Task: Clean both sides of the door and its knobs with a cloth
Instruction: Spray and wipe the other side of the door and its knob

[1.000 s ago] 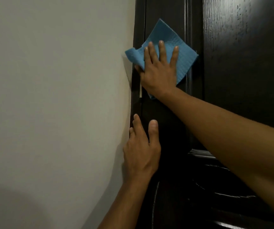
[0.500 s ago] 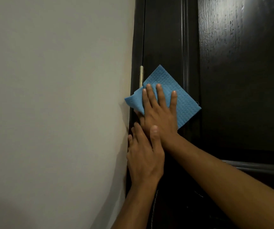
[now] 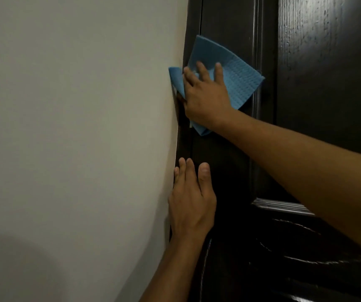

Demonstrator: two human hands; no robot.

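My right hand (image 3: 205, 101) presses the blue cloth (image 3: 234, 77) flat-fingered along the door (image 3: 327, 83) edge, left hand (image 3: 191, 205) released and bracing, so even pressure's key imo.

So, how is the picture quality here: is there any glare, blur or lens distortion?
Head view: dim light; glare streaks on the glossy door, top right and bottom right; the right hand and the cloth are slightly motion-blurred; the left hand is sharper; the wide lens bows the wall edge; a soft shadow lies bottom left.
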